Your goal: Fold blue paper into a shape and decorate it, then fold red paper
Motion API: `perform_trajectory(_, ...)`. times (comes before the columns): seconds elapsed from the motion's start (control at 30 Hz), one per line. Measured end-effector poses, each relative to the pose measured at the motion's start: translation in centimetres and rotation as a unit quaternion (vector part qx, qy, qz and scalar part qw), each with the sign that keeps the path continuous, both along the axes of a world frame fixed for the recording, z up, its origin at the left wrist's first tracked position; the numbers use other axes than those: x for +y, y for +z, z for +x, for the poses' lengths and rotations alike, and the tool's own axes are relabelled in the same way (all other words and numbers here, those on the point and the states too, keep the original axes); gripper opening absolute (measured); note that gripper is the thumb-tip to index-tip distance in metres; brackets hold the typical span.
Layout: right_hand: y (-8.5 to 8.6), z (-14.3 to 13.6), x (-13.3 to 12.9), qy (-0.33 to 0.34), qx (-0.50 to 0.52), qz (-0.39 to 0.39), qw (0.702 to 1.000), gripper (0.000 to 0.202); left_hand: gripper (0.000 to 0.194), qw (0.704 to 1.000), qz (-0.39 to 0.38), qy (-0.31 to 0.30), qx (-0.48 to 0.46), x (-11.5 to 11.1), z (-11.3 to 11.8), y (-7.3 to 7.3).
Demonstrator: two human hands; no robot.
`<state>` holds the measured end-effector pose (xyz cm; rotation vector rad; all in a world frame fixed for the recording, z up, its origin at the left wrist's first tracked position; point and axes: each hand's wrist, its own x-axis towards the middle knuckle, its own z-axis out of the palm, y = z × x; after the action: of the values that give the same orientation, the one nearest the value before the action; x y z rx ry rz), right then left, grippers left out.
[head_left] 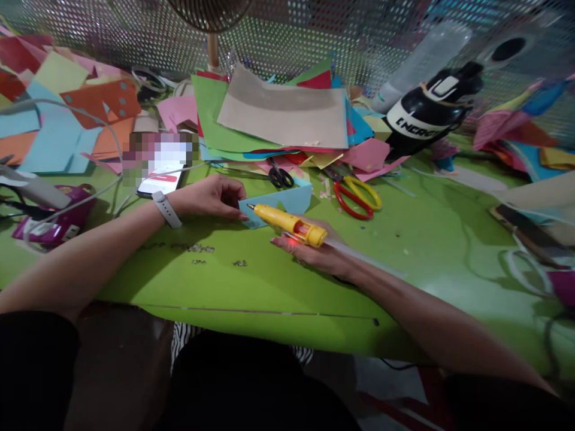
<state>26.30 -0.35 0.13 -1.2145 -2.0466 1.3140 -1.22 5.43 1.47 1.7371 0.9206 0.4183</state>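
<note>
My right hand (309, 254) is wrapped round a yellow hot glue gun (287, 223) with a red light glowing near its grip. The gun's dark nozzle points left, over a folded piece of light blue paper (299, 197). At the paper's left end, the fingers of my left hand (220, 197) pinch its edge. Just behind the paper lie black-handled scissors (281, 175), partly covered by paper scraps. A second pair of scissors with red and yellow handles (357, 196) rests to the right.
Stacked coloured sheets (287, 114) stand at the back, beside a black bottle (420, 117). A phone (166, 167) lies behind my left wrist. Paper scraps (58, 120) pile up at left, and a purple power strip (58, 218) with cables sits on the green table (251, 293).
</note>
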Motion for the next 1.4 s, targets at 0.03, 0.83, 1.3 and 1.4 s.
perform_trajectory(0.03,-0.05,-0.04,-0.01,0.002,-0.003,0.003,1.000,0.030,0.026,1.000,-0.001,0.000,-0.003,-0.03,0.01,0.04)
perform_trajectory(0.83,0.29,-0.86,-0.18,0.002,-0.007,0.032,0.999,0.037,0.026,1.000,0.001,-0.011,-0.003,-0.22,0.03,0.20)
perform_trajectory(1.3,0.19,-0.71,-0.39,-0.001,0.004,0.019,1.000,0.029,0.026,1.000,0.004,-0.020,-0.004,-0.23,-0.03,0.17)
perform_trajectory(1.4,-0.02,-0.64,-0.35,0.000,0.003,0.024,1.000,0.029,0.026,1.000,0.010,-0.019,-0.003,-0.19,-0.08,0.08)
